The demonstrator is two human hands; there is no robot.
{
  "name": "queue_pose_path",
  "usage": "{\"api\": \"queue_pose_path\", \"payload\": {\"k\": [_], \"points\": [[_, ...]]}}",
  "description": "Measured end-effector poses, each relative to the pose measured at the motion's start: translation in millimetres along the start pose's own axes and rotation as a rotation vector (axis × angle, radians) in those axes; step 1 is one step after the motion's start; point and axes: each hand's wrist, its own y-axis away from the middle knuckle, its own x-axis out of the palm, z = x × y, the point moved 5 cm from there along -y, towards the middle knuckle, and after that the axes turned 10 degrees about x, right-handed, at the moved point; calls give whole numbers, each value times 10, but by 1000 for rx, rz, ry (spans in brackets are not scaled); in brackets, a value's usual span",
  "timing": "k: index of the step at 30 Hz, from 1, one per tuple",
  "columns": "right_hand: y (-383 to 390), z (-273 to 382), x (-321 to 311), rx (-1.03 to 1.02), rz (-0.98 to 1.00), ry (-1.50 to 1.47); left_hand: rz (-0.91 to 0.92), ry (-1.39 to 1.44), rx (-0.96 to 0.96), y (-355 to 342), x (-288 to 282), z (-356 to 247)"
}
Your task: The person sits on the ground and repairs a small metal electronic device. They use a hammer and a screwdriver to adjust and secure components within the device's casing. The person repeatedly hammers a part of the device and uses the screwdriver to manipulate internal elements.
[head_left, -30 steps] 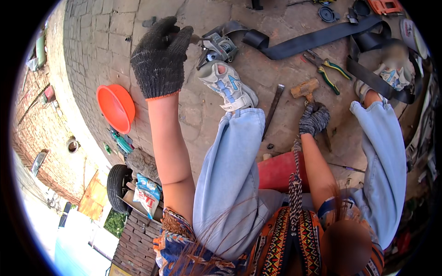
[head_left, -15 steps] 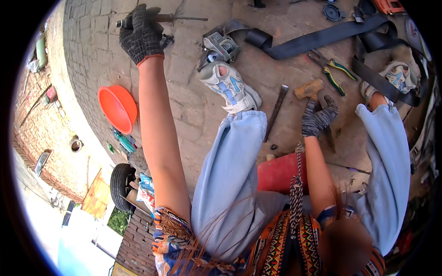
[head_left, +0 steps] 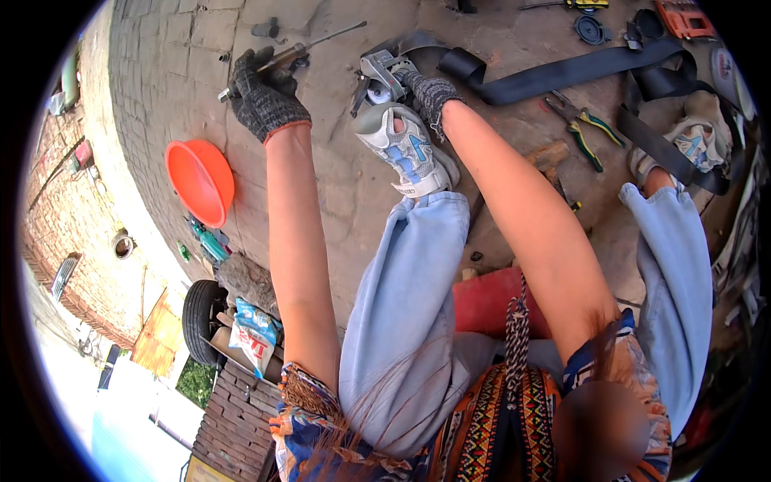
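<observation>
A screwdriver point(head_left: 324, 38) is gripped in my gloved left hand point(head_left: 265, 100), its shaft pointing up and rightward over small dark metal pieces on the paving. My gloved right hand point(head_left: 434, 98) has closed on a metal ratchet buckle point(head_left: 380, 69) just beyond the toe of my left shoe point(head_left: 409, 149); its fingertips are partly hidden. A wide black strap point(head_left: 546, 76) runs from beside the buckle toward my right foot, where it loops. Green-and-yellow pliers point(head_left: 590, 132) lie below the strap. A hammer with a worn wooden-coloured head point(head_left: 546, 157) is partly hidden behind my right forearm.
An orange bowl point(head_left: 197, 181) sits at left, with a teal power tool point(head_left: 210, 241), a tyre point(head_left: 197, 321) and a blue-white bag point(head_left: 255, 333) below it. Black round parts point(head_left: 590, 30) and an orange case point(head_left: 683, 18) lie at top right. A red seat point(head_left: 490, 297) is beneath me.
My right hand has left the hammer and reached up-left onto the buckle. My left hand moved up-left, showing the screwdriver, then dropped slightly down and rightward with it.
</observation>
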Motion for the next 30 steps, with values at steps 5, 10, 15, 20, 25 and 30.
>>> {"api": "queue_pose_path", "payload": {"k": [5,10,15,20,25,30], "points": [[-232,270,-87,-629,-521,484,-88,47,-58,-27,-207,-16],[234,731,-194,-995,-752,622,-119,101,-31,35,-450,-7],[139,1013,-501,-1016,-810,1126,-139,63,-97,198,-580,139],[155,1214,-381,-852,-656,1344,-115,47,-195,364,-637,402],[185,1197,-303,-730,-587,1319,-208,67,-235,438,-695,480],[-64,927,-412,-919,-465,1384,-216,83,-179,333,-816,452]]}}
